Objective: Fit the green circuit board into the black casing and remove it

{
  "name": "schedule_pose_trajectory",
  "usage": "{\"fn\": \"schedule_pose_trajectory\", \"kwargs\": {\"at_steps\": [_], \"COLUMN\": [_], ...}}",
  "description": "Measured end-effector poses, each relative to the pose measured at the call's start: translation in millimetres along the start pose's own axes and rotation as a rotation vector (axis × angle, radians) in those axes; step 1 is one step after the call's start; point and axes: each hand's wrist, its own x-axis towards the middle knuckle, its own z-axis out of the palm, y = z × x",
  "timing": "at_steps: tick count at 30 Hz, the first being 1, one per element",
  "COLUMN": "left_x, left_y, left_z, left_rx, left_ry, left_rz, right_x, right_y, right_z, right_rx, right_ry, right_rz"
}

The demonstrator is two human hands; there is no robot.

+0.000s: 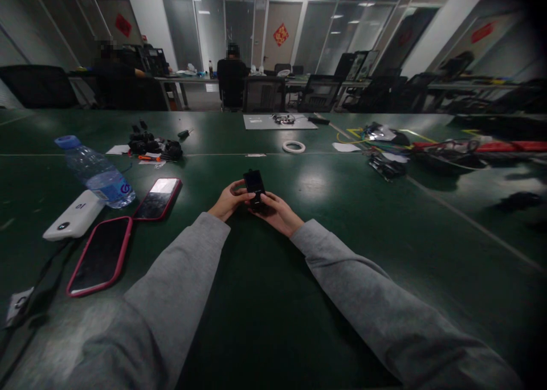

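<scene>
A small black boxy device (254,185) stands upright just above the green table (265,299), held between both my hands. My left hand (228,200) grips its left side with the thumb near the top. My right hand (277,212) cups it from below and the right. Both arms wear grey sleeves and rest on the table.
To the left lie two phones in red cases (101,254) (159,197), a white power bank (73,214) and a tipped water bottle (96,172). Black parts (154,145) and a tape roll (294,146) lie farther back; cables and tools (393,150) at right. Two people sit at distant desks.
</scene>
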Motion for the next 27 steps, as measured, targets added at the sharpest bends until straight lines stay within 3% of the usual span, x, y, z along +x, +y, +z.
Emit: {"fn": "schedule_pose_trajectory", "kwargs": {"at_steps": [27], "left_x": [-0.8], "left_y": [1.2], "left_z": [-1.1], "left_rx": [-0.013], "left_ry": [-0.037], "left_rz": [-0.015], "right_x": [-1.7], "right_y": [-1.4], "right_z": [3.6], "right_rx": [-0.023], "right_ry": [0.013], "right_rz": [0.019]}}
